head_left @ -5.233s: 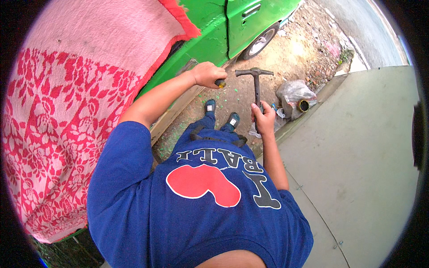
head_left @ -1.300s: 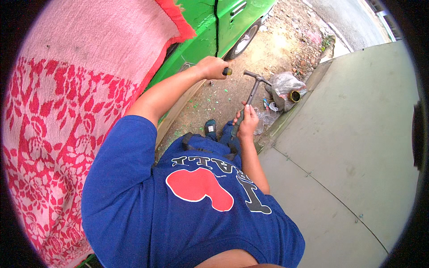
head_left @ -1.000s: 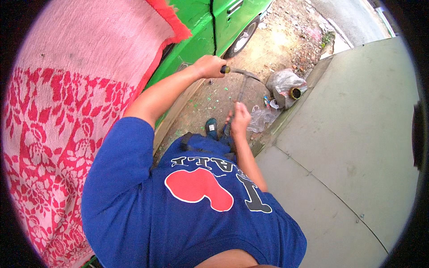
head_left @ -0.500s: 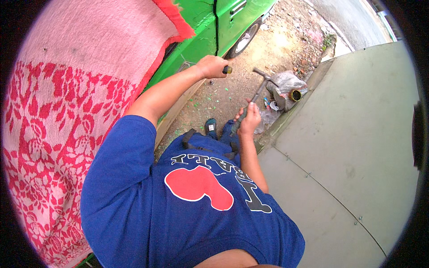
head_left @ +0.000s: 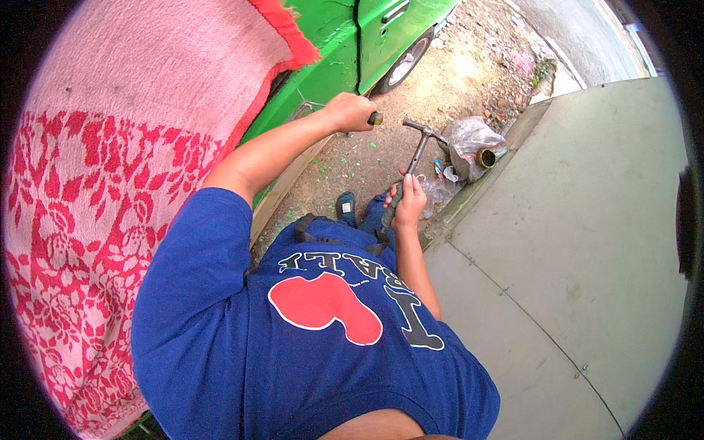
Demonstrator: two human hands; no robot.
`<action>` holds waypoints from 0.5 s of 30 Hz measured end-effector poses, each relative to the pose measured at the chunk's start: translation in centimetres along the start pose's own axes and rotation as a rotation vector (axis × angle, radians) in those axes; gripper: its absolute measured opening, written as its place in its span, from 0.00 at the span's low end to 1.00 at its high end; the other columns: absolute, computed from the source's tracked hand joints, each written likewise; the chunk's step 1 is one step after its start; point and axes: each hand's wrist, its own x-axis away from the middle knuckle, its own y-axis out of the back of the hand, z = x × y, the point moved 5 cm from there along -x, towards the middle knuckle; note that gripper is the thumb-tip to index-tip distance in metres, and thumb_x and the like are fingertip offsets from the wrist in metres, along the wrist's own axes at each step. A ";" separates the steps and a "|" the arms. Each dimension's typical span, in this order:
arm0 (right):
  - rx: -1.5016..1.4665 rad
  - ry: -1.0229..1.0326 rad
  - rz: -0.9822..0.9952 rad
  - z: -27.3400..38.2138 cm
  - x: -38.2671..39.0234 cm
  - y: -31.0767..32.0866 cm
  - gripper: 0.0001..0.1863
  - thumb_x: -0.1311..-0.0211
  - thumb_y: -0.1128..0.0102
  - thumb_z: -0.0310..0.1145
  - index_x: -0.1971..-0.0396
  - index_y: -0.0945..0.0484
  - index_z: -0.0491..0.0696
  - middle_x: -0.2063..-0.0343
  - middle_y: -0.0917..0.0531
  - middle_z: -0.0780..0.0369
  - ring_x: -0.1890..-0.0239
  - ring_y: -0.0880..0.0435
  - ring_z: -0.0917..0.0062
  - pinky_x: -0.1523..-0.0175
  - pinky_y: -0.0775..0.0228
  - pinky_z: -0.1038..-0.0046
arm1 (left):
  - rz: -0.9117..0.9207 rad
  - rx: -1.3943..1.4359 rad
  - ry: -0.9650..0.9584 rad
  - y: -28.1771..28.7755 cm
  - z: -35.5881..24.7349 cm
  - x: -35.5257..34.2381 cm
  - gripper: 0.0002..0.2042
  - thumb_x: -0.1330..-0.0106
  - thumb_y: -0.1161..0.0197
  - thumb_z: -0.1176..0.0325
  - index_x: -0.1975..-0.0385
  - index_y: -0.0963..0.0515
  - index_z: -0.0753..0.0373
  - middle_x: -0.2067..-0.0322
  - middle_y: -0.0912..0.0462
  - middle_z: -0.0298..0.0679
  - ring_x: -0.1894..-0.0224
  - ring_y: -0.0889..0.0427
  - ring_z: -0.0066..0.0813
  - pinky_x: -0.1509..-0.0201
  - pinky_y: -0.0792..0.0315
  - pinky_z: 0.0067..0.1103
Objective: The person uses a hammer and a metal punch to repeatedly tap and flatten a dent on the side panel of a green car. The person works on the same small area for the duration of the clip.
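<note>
My left hand point(head_left: 350, 112) is closed around a tool with a black and yellow handle point(head_left: 376, 118). Only the butt of that handle pokes out past my fist, so its kind is hard to tell. It is held beside the green vehicle point(head_left: 323, 72). Lower and to the right, my right hand point(head_left: 408, 205) grips a hammer point(head_left: 416, 152) by its dark handle. The hammer's metal head is up, a little right of the tool's butt and apart from it.
A red and pink floral blanket point(head_left: 95, 213) drapes at the left. Grey-green panels point(head_left: 565, 213) fill the right side. Plastic bags point(head_left: 469, 139) and an open can point(head_left: 485, 158) lie by the panel edge. Green flecks dot the dirt ground point(head_left: 334, 172); the vehicle's wheel point(head_left: 405, 64) is beyond.
The hammer's head has swung left, closer to the tool in my left hand, and its handle stands steeper. My left hand has barely moved.
</note>
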 end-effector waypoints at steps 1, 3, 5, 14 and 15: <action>0.002 0.002 0.004 0.0 -0.1 0.0 0.18 0.28 0.52 0.42 0.50 0.27 0.43 0.84 0.28 0.64 0.87 0.28 0.80 0.83 0.34 0.76 | 0.001 0.010 0.005 0.0 0.0 0.1 0.14 0.48 0.35 0.56 0.72 0.23 0.61 0.70 0.18 0.46 0.65 0.18 0.48 0.62 0.24 0.39; 0.007 0.009 0.009 0.0 -0.1 0.1 0.18 0.28 0.52 0.42 0.50 0.27 0.43 0.84 0.28 0.64 0.87 0.29 0.80 0.83 0.34 0.76 | -0.002 0.017 0.013 -0.1 0.0 0.0 0.14 0.48 0.35 0.56 0.72 0.23 0.61 0.70 0.18 0.46 0.65 0.18 0.48 0.62 0.24 0.39; 0.027 0.002 0.003 0.1 -0.2 0.1 0.18 0.28 0.52 0.42 0.51 0.27 0.43 0.84 0.28 0.65 0.87 0.29 0.80 0.83 0.34 0.77 | -0.004 0.012 0.020 -0.1 0.0 -0.2 0.14 0.48 0.34 0.56 0.71 0.23 0.60 0.70 0.17 0.46 0.64 0.18 0.48 0.62 0.24 0.39; -0.121 0.168 -0.155 2.3 -0.8 -0.5 0.15 0.28 0.52 0.41 0.55 0.25 0.45 0.84 0.27 0.64 0.88 0.29 0.80 0.84 0.35 0.76 | -0.033 0.010 0.045 0.4 0.3 -0.7 0.15 0.49 0.34 0.55 0.70 0.23 0.60 0.69 0.17 0.47 0.64 0.18 0.49 0.61 0.24 0.40; -0.145 0.188 -0.193 2.1 -0.8 -0.7 0.15 0.28 0.52 0.41 0.56 0.25 0.44 0.84 0.27 0.64 0.88 0.29 0.80 0.84 0.35 0.76 | -0.038 0.013 0.039 0.4 0.3 -0.8 0.16 0.49 0.33 0.55 0.70 0.23 0.60 0.69 0.17 0.47 0.64 0.18 0.49 0.61 0.24 0.40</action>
